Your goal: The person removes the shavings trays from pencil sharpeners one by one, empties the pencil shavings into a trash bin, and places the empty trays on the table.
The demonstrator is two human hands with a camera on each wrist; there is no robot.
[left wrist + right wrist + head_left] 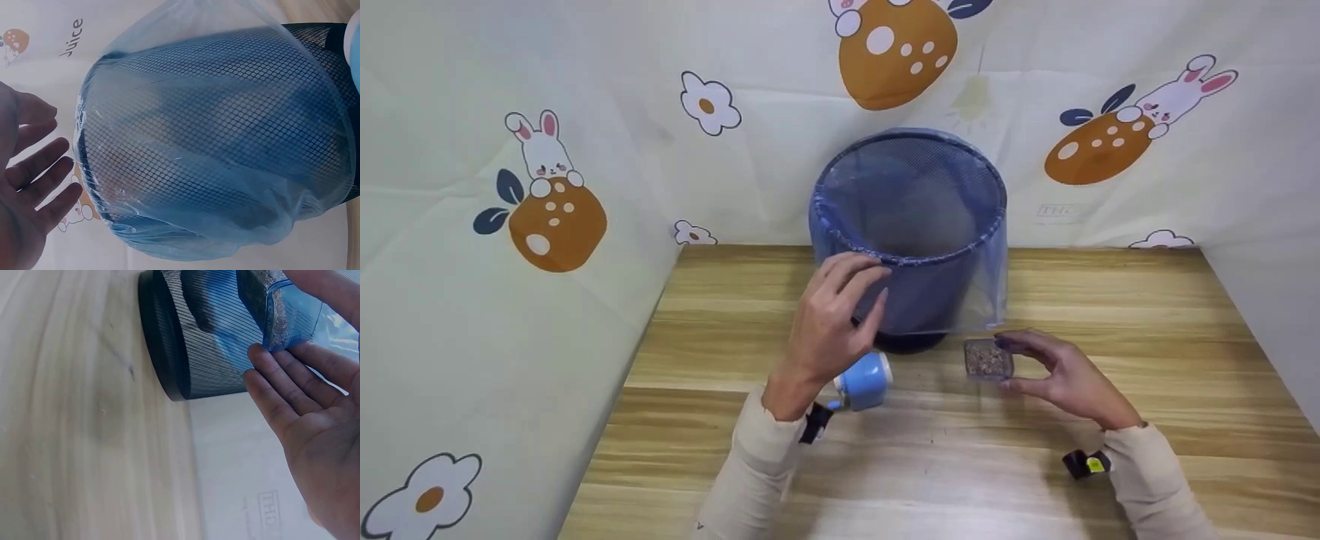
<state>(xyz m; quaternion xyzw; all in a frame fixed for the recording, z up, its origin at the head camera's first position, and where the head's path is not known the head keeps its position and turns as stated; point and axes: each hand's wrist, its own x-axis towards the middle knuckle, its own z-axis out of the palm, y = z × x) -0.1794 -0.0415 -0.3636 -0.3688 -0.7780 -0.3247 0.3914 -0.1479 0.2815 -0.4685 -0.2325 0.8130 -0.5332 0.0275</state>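
Wood-grained tabletop (930,465), one: back edge against patterned cloth (765,172), side edges well apart from the objects. We note room for moving along a broad stretch toward the near side and a narrower strip between container and device; the bin blocks the way behind.

Clear bluish container (987,360) of brownish shavings, one: just in front of the bin, right of its base. Its shavings-filled face turns toward the head camera. Outline nearly square from there, so we cannot name a long axis.

Right hand (1069,379): we record thumb and fingertips pinching the container.

Dark mesh bin (211,374), one: upright, long axis vertical, round mouth upward, near the back edge.

Blue film bag (982,300), one: lining the bin, folded outward over its rim, loose edge hanging in front.

Left hand (832,322): at the rim's near side, fingers spread and gently bent, holding nothing; we cannot tell whether a fingertip touches the film.

Light-blue device (866,381), one: on the tabletop beside the left wrist, white-ringed end pointing right.
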